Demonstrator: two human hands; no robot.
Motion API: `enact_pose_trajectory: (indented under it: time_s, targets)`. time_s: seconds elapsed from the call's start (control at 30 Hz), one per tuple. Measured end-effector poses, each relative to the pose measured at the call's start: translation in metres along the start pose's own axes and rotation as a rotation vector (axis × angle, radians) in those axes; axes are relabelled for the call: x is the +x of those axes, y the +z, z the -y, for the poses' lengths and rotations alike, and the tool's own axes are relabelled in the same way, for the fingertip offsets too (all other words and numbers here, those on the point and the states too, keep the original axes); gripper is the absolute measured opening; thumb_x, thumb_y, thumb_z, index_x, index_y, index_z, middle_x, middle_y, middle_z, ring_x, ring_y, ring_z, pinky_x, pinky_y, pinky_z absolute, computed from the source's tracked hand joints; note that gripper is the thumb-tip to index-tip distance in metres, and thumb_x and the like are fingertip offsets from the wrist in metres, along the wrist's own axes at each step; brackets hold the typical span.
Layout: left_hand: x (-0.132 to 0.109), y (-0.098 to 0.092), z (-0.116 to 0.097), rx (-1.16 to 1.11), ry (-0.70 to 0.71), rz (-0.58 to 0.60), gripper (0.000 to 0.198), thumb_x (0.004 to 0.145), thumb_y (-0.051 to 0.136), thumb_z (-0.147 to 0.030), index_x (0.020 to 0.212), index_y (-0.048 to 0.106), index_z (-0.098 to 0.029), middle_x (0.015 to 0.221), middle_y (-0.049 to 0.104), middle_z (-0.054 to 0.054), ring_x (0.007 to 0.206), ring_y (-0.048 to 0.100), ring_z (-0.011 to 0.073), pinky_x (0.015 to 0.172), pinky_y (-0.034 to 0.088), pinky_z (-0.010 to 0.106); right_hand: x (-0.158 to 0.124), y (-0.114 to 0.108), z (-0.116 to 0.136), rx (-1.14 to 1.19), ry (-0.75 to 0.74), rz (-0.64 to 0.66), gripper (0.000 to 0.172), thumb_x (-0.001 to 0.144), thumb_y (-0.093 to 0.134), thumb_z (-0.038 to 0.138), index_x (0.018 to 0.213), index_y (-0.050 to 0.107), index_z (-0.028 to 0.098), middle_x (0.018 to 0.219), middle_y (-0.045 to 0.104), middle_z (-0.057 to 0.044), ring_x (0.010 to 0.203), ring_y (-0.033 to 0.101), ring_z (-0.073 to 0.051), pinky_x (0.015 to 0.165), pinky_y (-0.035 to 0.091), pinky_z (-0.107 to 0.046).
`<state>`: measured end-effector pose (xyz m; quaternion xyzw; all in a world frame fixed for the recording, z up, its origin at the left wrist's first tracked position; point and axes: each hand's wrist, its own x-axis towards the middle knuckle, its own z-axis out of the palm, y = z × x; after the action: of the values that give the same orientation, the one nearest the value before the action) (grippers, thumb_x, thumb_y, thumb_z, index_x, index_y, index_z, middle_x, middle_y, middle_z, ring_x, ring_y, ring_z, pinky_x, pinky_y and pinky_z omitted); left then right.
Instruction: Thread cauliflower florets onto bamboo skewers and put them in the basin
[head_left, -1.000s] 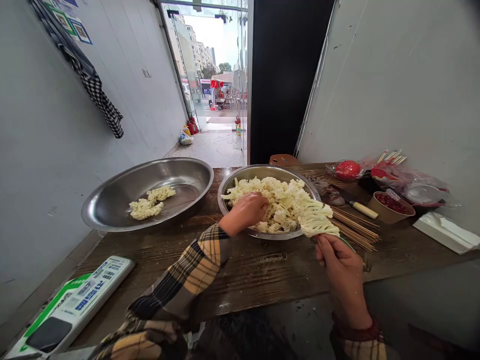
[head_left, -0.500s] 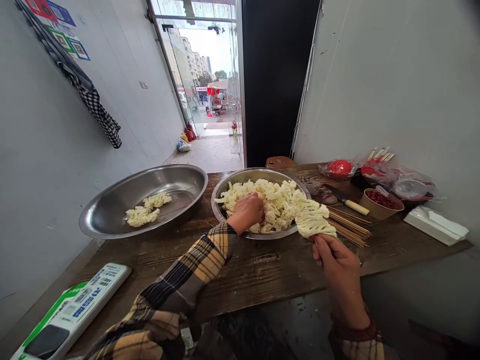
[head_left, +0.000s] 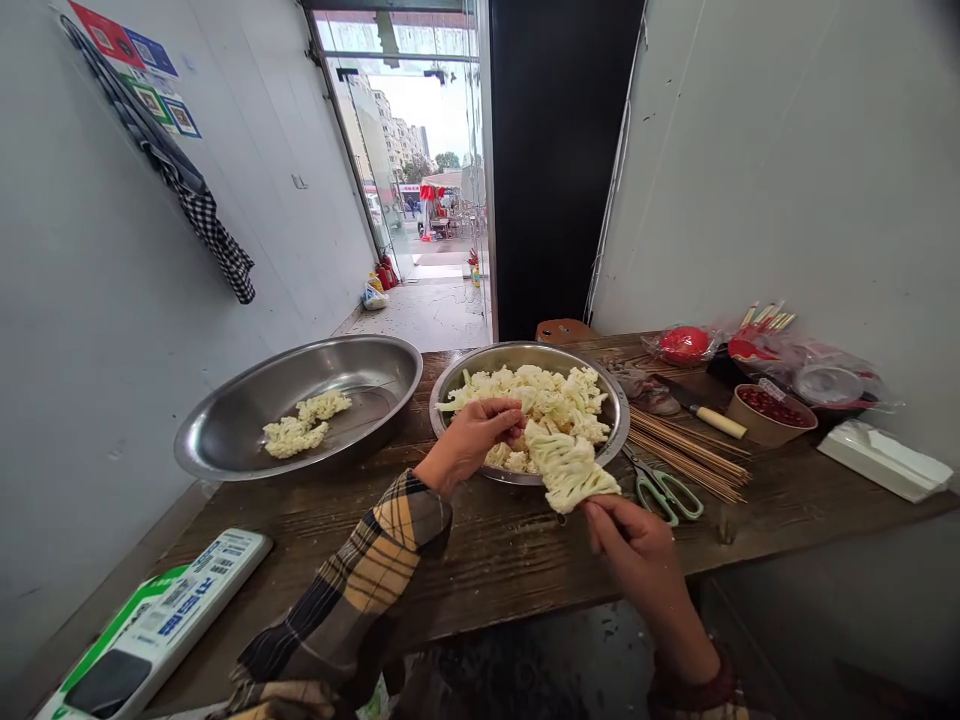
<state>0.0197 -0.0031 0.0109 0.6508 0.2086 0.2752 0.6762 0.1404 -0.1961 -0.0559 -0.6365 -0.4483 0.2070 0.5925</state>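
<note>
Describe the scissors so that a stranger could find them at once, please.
On the wooden table, look just right of the steel bowl heaped with cauliflower. The scissors lie flat in front of the bamboo skewers; only they have pale green loop handles.

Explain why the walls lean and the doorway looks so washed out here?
Head view: the wide lens bends the walls toward the edges; daylight through the glass doorway overexposes the sky; the right hand and its cauliflower piece are sharp; the steel pan shows soft reflections, no hard glare.
</note>
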Motion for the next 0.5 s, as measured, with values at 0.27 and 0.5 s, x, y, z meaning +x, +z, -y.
enact_pose_trajectory:
  time_s: [0.27,0.5]
  targets:
    - [-0.007,0.001,0.003,0.015,0.025,-0.128,0.03,0.063,0.075,-0.037,0.081,0.072,-0.013,0.07,0.063,0.003,0.059,0.049,0.0089,0.056,0.041,0.024,-0.002,0.006,0.006,-0.094,-0.026,0.051,0.031,0.09,0.049,0.039,0.071,0.061,0.018,0.054,0.05,0.002,0.053,0.048,-0.013,0.055,0.038,-0.025]
    - [-0.006,-0.005,-0.001,-0.101,0.003,-0.087,0.023,0.059,0.077,-0.024,0.079,0.071,-0.014,0.075,0.065,0.002,0.063,0.052,0.0084,0.06,0.04,0.023,-0.001,0.007,0.006,-0.153,-0.036,0.06,0.029,0.09,0.048,0.037,0.076,0.064,0.017,0.053,0.05,0.003,0.052,0.048,-0.013,0.054,0.037,-0.024]
